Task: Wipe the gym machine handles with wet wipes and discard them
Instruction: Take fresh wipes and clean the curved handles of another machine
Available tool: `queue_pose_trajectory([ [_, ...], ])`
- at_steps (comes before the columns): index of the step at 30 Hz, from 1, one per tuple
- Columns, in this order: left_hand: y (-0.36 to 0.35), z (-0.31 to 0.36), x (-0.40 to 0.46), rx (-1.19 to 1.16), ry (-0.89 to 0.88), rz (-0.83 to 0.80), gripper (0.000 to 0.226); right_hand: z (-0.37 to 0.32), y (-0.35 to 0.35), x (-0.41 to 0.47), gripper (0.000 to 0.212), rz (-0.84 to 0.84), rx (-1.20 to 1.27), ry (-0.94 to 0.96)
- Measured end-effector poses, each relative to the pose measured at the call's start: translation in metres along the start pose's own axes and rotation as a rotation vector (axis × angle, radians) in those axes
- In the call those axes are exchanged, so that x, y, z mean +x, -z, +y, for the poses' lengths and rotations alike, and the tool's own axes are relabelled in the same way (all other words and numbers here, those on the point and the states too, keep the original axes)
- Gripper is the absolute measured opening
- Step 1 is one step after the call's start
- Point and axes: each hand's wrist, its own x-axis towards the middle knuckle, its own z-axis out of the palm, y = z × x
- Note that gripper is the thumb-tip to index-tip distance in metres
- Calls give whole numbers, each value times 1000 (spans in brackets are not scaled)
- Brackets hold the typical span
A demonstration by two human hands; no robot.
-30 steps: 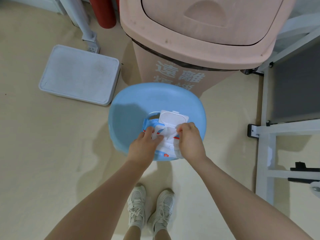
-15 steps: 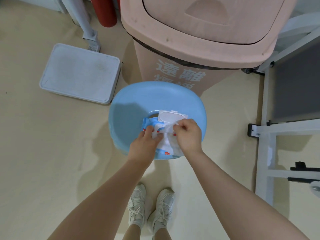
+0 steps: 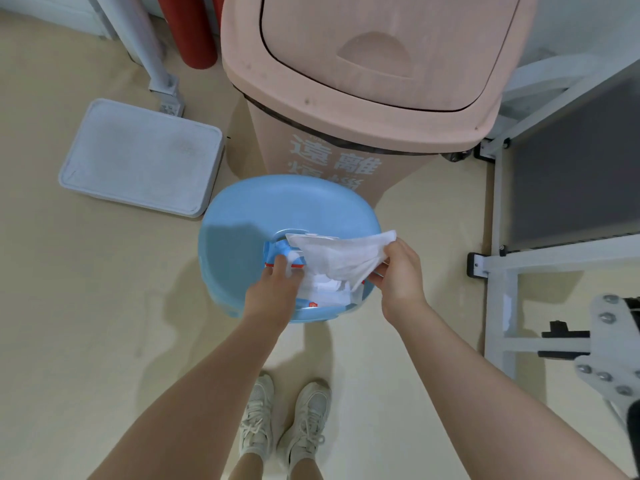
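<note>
- Our right hand [image 3: 398, 275] fingers pinch a white wipe [image 3: 346, 259], lifted beside the pack.
- Our left hand [image 3: 273, 292] fingers press down on the wipes pack [image 3: 318, 296], which lies on the blue stool [image 3: 277, 209] beneath them.

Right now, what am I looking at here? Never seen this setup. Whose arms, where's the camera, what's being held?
No robot here: a person wears a head camera looking down at their own arms and shoes. The right hand pulls a white wet wipe out of a wipes pack, which the left hand steadies. The pack sits on a blue stool on the beige floor. Behind it stands a pink bin with its lid closed. A white gym machine frame is at the right.
</note>
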Motion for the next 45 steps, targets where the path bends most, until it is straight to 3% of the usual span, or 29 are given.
queue_pose_trajectory([
  [3, -1, -4, -2, 75, -49, -41, 53, 4, 3, -3, 35, -29, -80, -103],
  [6, 6, -7, -3, -18, -20, -77, 40, 9, -1, -6, 14, -120, -193, -108],
  [8, 11, -7, -4, -117, -9, 38, 42, 14, -4, -6, 17, -165, -222, -96],
  [11, 14, -3, -9, -549, -9, 236, 41, 22, -11, -2, 19, -191, -206, -107],
  [13, 17, 2, -13, -847, -14, 203, 37, 24, -16, 0, 18, -202, -166, -144],
  [15, 20, 7, -14, -985, 24, 164, 24, 27, -18, 2, 18, -212, -114, -180],
  [17, 20, 8, -11, -994, 65, 166, 6, 27, -18, 3, 16, -247, -108, -210],
  [20, 19, 2, -4, -937, 143, 171, 6, 25, -10, 5, 4, -297, -123, -199],
  [22, 20, -6, 1, -906, 209, 203, 9, 21, -1, 8, 19, -335, -83, -209],
  [24, 20, -13, 3, -897, 222, 212, 10, 19, 1, 7, 19, -357, -122, -205],
  [27, 19, -10, -1, -995, 158, 173, 11, 18, -17, -3, 6, -348, -430, -32],
  [30, 21, -3, -7, -1068, 98, 158, 11, 27, -41, -11, 31, -320, -700, 159],
  [35, 27, -20, -12, -1075, 100, 133, 5, 24, -42, -4, 11, -373, -391, 4],
  [41, 36, -32, -16, -951, 180, 66, 20, 28, -27, 1, 36, -674, 17, -360],
  [43, 37, -33, -16, -932, 185, 67, 25, 27, -25, -1, 33, -719, 52, -440],
  [45, 36, -32, -15, -923, 193, 79, 27, 27, -24, -2, 44, -755, 63, -490],
])
